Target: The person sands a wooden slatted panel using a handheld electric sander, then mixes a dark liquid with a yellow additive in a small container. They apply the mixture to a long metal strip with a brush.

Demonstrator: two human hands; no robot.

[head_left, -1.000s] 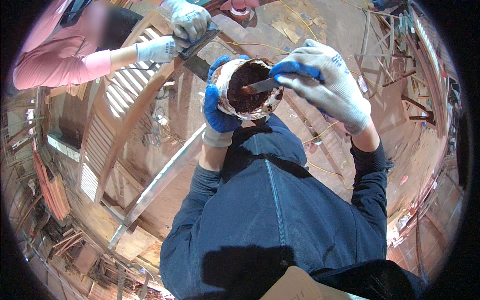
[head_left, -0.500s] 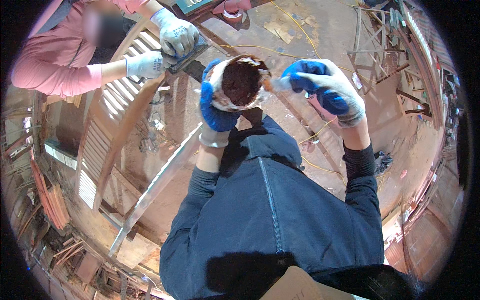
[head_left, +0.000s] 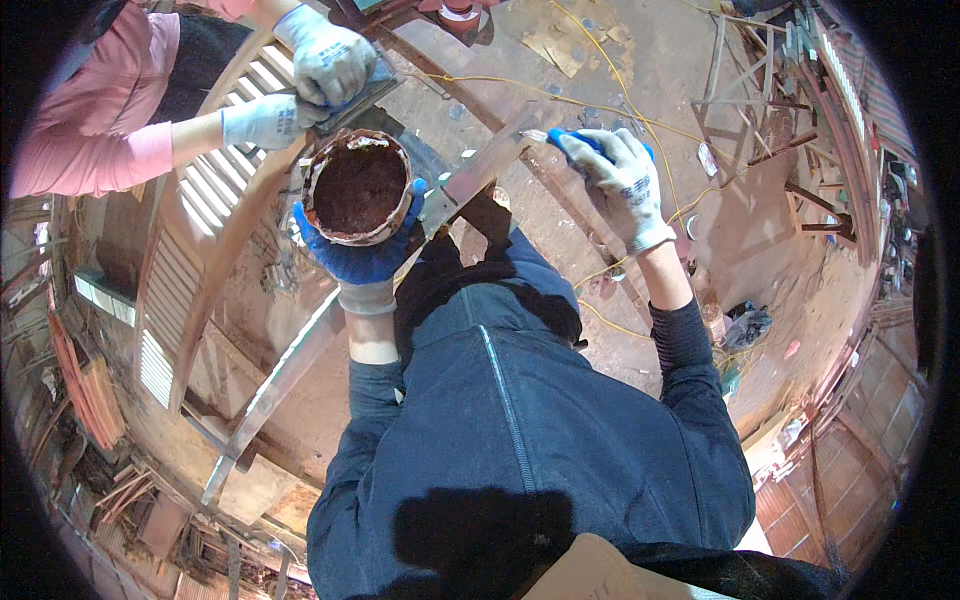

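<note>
My left hand point(head_left: 358, 255), in a blue and white glove, is wrapped round a round tub point(head_left: 404, 205) from below. Dark reddish-brown paste point(head_left: 357, 188) fills much of it, and pale smears coat the rim. Off to the right, my gloved right hand point(head_left: 615, 175) is closed on a small putty knife point(head_left: 535, 135). The knife's tip points left, close to the far end of a long, flat beam point(head_left: 480, 172); I cannot tell whether they touch. Most of the knife is hidden by my fingers.
At the upper left, a co-worker's gloved hands point(head_left: 320, 75) press on a dark flat piece lying on an arched, slatted wooden frame point(head_left: 225, 200). A yellow cord point(head_left: 590, 103) runs across the floor. Scrap timber point(head_left: 100, 400) lies at left; wooden frames point(head_left: 740, 90) stand at right.
My left hand has lowered the tub leftward, away from the knife. My right hand has drawn up and left from the tub's side, the knife now over the beam area.
</note>
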